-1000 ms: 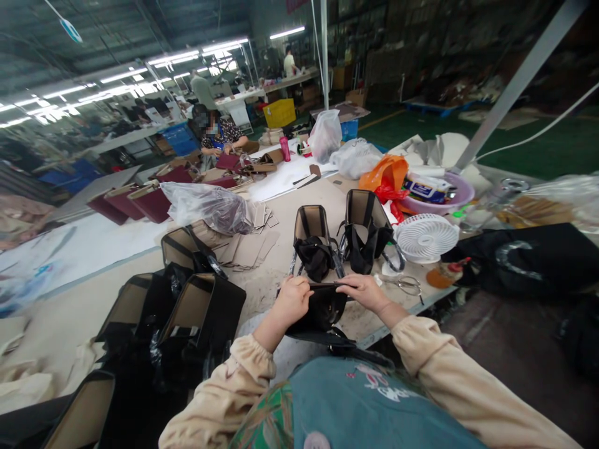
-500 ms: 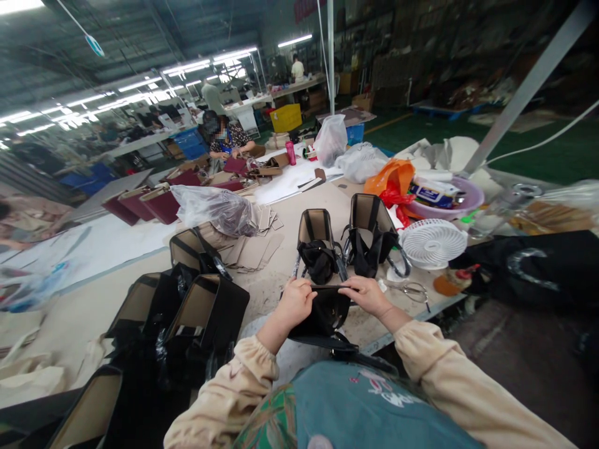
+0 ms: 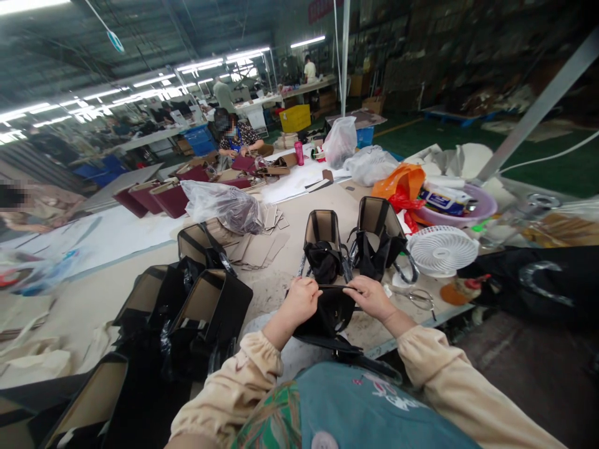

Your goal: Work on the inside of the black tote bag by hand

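Both hands pinch the far top edge of a black handbag (image 3: 330, 321) at the table's front edge, close to my body. My left hand (image 3: 303, 300) grips the edge's left part with thumb and fingers. On the right part, my right hand (image 3: 369, 295) is closed the same way. The bag's dark inside faces up between them; its lower part is partly hidden. Just beyond stand two black bags with beige insides, a narrower bag (image 3: 322, 229) and a wider bag (image 3: 378, 215), their handles wrapped in clear plastic.
Several more black bags (image 3: 201, 305) crowd the left side. To the right are scissors (image 3: 416, 298), a white fan (image 3: 442, 251), an orange-brown bottle (image 3: 458, 292) and a purple basin (image 3: 486, 209). Beige card pieces (image 3: 262, 249) lie mid-table. A co-worker (image 3: 238, 134) sits across, beside maroon bags (image 3: 168, 198).
The whole view has shifted slightly, so things appear a little farther right. My hands keep the same grip on the handbag's edge.
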`<state>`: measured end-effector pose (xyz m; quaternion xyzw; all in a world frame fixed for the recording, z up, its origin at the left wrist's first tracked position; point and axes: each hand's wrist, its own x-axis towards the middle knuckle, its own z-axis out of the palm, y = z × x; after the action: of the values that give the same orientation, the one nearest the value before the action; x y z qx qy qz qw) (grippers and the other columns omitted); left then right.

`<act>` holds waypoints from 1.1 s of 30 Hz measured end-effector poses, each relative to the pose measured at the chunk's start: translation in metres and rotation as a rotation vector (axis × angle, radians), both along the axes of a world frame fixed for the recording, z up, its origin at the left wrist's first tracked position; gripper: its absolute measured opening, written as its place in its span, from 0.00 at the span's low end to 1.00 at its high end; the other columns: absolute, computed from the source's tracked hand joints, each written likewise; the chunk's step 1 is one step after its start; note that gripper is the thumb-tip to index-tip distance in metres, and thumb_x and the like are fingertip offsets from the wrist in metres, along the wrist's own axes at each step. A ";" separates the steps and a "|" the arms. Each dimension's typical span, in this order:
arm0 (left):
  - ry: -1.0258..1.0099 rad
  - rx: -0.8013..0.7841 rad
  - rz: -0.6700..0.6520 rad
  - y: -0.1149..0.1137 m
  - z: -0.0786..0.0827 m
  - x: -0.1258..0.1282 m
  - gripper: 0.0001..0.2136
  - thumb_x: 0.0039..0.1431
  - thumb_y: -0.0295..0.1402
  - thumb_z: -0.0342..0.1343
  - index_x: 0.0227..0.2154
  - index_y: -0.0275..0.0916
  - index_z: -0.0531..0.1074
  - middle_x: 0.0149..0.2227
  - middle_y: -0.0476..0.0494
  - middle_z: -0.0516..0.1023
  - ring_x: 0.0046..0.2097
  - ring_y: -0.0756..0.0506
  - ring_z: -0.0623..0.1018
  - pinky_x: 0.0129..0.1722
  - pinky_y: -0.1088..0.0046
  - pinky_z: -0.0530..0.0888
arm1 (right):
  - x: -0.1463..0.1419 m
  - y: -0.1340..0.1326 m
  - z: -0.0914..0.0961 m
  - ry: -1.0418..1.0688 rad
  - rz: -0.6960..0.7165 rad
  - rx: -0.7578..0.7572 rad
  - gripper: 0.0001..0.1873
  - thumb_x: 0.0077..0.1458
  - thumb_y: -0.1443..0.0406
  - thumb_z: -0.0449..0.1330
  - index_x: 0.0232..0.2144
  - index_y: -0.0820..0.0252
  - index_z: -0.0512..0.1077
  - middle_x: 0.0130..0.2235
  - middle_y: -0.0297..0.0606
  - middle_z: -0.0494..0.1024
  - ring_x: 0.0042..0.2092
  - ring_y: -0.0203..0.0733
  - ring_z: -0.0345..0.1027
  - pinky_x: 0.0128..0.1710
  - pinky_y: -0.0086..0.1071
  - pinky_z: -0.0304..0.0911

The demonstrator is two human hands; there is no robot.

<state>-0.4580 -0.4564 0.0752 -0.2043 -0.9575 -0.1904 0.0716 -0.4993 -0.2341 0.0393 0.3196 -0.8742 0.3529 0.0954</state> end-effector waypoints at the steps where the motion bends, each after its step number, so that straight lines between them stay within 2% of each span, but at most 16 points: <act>1: 0.002 -0.007 0.001 0.000 0.000 -0.001 0.07 0.58 0.29 0.50 0.27 0.36 0.71 0.32 0.45 0.74 0.38 0.47 0.72 0.46 0.67 0.65 | 0.000 0.000 0.001 0.007 0.001 0.015 0.14 0.57 0.60 0.52 0.25 0.59 0.71 0.26 0.36 0.72 0.32 0.38 0.65 0.34 0.31 0.61; 7: 0.010 -0.015 0.016 0.000 -0.001 -0.003 0.07 0.57 0.29 0.50 0.25 0.36 0.70 0.31 0.45 0.74 0.37 0.48 0.72 0.45 0.68 0.66 | 0.000 0.003 0.005 0.045 0.008 0.135 0.13 0.58 0.59 0.52 0.28 0.58 0.71 0.27 0.37 0.73 0.33 0.39 0.66 0.37 0.33 0.61; 10: 0.005 -0.021 0.014 -0.001 -0.001 -0.004 0.08 0.58 0.29 0.50 0.25 0.36 0.70 0.31 0.45 0.74 0.37 0.48 0.72 0.45 0.68 0.66 | 0.001 0.005 0.005 0.042 0.072 0.157 0.12 0.55 0.57 0.56 0.34 0.57 0.72 0.32 0.37 0.75 0.37 0.41 0.68 0.40 0.35 0.61; 14: 0.005 -0.023 0.017 -0.001 0.000 -0.003 0.08 0.58 0.29 0.50 0.25 0.36 0.70 0.31 0.45 0.73 0.37 0.48 0.72 0.45 0.68 0.66 | 0.002 0.001 0.004 0.030 0.096 0.123 0.18 0.51 0.55 0.59 0.43 0.56 0.71 0.40 0.39 0.76 0.42 0.42 0.68 0.44 0.35 0.62; 19: 0.007 -0.021 0.026 0.000 -0.001 -0.004 0.08 0.58 0.29 0.50 0.24 0.36 0.69 0.30 0.46 0.73 0.36 0.48 0.72 0.45 0.68 0.66 | -0.001 -0.008 0.005 -0.006 0.087 0.095 0.12 0.55 0.56 0.55 0.36 0.54 0.74 0.33 0.36 0.77 0.36 0.38 0.70 0.38 0.31 0.63; 33: -0.003 -0.025 0.074 0.001 -0.004 -0.006 0.08 0.56 0.30 0.51 0.25 0.35 0.71 0.31 0.43 0.73 0.37 0.46 0.72 0.46 0.65 0.66 | -0.004 -0.014 0.004 -0.080 0.062 -0.009 0.13 0.56 0.58 0.54 0.28 0.56 0.75 0.28 0.34 0.76 0.32 0.36 0.69 0.34 0.28 0.62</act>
<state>-0.4644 -0.4552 0.0710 -0.1695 -0.9669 -0.1758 0.0745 -0.5030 -0.2478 0.0430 0.3318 -0.8654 0.3720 0.0506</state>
